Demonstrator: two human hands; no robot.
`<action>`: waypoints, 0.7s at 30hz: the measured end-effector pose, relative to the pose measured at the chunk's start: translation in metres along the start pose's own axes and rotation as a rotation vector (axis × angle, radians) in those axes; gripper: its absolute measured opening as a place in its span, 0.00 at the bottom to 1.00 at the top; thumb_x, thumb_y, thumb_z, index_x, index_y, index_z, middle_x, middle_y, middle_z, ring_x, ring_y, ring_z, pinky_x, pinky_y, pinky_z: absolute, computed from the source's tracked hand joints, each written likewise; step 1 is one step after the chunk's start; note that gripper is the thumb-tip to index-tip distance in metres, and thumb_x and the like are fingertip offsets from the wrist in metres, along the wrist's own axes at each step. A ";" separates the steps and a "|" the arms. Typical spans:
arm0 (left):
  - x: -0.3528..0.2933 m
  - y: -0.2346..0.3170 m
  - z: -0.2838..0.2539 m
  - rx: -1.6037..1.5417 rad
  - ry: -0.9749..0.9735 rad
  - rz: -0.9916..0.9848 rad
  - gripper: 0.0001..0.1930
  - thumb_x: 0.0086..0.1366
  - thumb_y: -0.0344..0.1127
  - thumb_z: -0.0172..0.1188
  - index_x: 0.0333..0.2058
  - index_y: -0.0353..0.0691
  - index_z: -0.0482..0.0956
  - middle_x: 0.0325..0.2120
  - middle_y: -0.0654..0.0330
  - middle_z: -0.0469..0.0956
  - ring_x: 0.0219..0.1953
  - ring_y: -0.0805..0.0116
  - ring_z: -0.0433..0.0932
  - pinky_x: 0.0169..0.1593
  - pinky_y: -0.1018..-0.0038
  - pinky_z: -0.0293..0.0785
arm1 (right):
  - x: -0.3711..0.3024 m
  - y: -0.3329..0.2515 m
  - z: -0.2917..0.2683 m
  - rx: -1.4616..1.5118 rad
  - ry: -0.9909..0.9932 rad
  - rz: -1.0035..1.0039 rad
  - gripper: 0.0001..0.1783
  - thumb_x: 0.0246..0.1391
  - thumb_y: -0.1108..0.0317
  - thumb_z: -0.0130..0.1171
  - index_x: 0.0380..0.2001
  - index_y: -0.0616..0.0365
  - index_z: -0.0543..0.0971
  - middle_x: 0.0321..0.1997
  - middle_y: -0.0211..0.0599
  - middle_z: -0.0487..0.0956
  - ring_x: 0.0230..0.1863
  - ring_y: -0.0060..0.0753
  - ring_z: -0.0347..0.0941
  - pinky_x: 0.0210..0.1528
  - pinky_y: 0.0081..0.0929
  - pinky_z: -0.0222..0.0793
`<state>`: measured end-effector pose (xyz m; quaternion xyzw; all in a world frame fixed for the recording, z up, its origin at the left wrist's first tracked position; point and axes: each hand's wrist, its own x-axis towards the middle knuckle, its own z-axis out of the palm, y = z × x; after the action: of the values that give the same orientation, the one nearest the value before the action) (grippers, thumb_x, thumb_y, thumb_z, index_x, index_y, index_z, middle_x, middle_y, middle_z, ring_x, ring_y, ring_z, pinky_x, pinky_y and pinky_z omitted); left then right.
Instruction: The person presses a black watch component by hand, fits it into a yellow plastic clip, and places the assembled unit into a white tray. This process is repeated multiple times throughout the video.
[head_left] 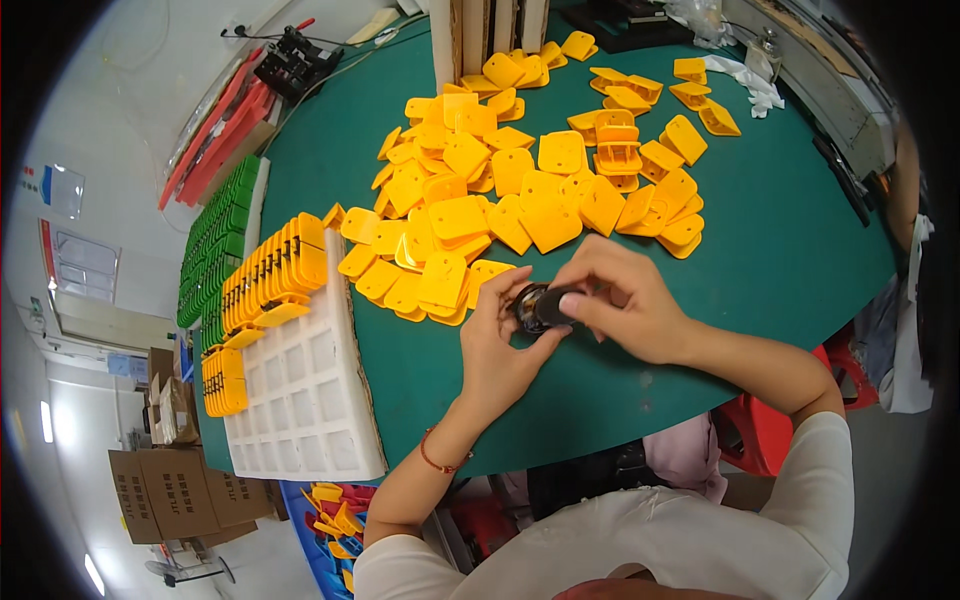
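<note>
Over the near part of the green table (620,400), my two hands meet around a dark object. My left hand (497,345) curls its fingers and thumb round a small round black piece (527,309) with a shiny rim. In my right hand (630,305), thumb and fingers pinch a short black cylinder (556,306), its end against the round piece. Whether the two are joined I cannot tell. Just beyond my hands lies a loose heap of yellow plastic clips (458,217).
Left of my left arm lies a white gridded tray (310,385). Rows of yellow clips with black parts (290,265) and green clips (222,225) stand along it. A blue bin (310,545) of mixed coloured clips sits below the table edge. White cloth (750,85) lies far right.
</note>
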<state>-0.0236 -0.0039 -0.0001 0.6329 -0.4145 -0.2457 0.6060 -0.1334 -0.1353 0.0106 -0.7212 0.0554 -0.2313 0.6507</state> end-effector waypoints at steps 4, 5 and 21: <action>0.003 0.002 -0.002 -0.273 -0.083 -0.182 0.33 0.42 0.17 0.63 0.48 0.32 0.58 0.41 0.55 0.67 0.46 0.71 0.68 0.47 0.77 0.69 | 0.005 0.002 -0.004 0.450 0.006 0.217 0.09 0.50 0.72 0.53 0.34 0.64 0.69 0.25 0.29 0.68 0.18 0.15 0.64 0.19 0.09 0.62; 0.003 0.004 -0.004 -0.331 -0.121 -0.173 0.31 0.46 0.17 0.60 0.50 0.31 0.58 0.44 0.54 0.66 0.47 0.69 0.68 0.48 0.76 0.68 | 0.006 0.003 -0.004 0.453 -0.003 0.217 0.10 0.50 0.72 0.53 0.35 0.64 0.68 0.24 0.29 0.69 0.19 0.14 0.65 0.19 0.11 0.63; 0.003 0.001 -0.013 -0.601 -0.032 -0.277 0.18 0.62 0.27 0.42 0.51 0.27 0.61 0.46 0.49 0.67 0.45 0.62 0.71 0.47 0.68 0.72 | 0.011 0.003 -0.012 0.404 -0.026 0.369 0.09 0.48 0.71 0.57 0.29 0.62 0.68 0.21 0.29 0.70 0.18 0.14 0.66 0.19 0.11 0.62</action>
<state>-0.0124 0.0011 0.0036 0.4721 -0.2429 -0.4471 0.7198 -0.1275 -0.1507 0.0112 -0.5575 0.1301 -0.1061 0.8130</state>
